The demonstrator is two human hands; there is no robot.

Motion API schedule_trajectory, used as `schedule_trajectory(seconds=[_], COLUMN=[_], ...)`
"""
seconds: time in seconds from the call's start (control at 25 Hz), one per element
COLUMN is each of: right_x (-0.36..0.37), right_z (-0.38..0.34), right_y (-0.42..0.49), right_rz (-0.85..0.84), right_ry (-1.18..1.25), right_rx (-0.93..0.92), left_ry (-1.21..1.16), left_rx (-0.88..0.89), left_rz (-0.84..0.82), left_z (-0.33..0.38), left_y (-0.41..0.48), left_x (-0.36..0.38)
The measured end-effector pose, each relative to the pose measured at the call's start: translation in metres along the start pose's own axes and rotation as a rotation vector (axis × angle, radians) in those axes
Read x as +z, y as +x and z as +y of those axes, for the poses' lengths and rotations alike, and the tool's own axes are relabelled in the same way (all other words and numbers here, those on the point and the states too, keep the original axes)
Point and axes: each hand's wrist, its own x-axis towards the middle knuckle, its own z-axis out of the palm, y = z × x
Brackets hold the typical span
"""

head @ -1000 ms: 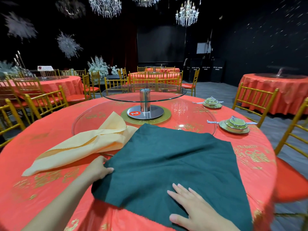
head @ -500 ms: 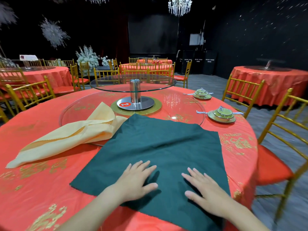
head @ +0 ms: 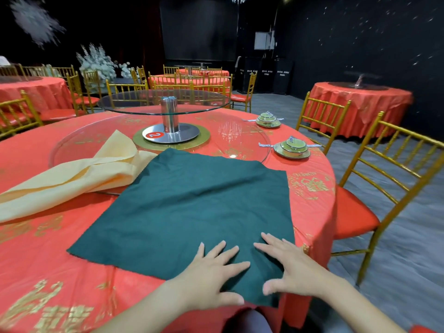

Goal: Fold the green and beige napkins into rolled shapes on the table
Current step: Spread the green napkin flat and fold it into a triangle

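The green napkin [head: 187, 207] lies spread flat on the red counter [head: 48, 272], its 12 o'clock corner lying on the lower glass disc [head: 240, 140]. Both hands lie on its 5 o'clock corner, fingers straight and spread, gripping nothing: the left hand [head: 211, 277] at 7 o'clock of the right hand [head: 293, 267], just beside it. The beige napkin [head: 72, 179] lies loosely folded at 10 o'clock of the green one, touching its edge. Two covered bowls [head: 292, 149] sit at 2 o'clock.

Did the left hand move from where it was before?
Yes. The left hand slid right, away from the beige napkin, from the left corner of the green napkin to its near corner, and lies flat beside the right hand.
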Motion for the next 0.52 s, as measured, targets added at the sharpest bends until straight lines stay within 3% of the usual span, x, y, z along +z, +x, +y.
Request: schedule_trajectory(seconds=[0.16,0.28,0.52], right_x=[0.005,0.013,0.008], right_z=[-0.017,-0.031,-0.015], right_y=[-0.01,-0.014,0.001], right_rz=[-0.002,0.0,0.276], right_ry=[0.021,-0.004,0.002], right_rx=[-0.044,-0.087,0.003], left_ry=[-0.09,-0.173,-0.504], left_rx=[-0.014,-0.006,-0.142], left_rz=[0.021,0.15,0.393], left_z=[0.0,0.0,-0.006], left_y=[0.004,0.006,0.011], left_x=[-0.012,-0.016,-0.028])
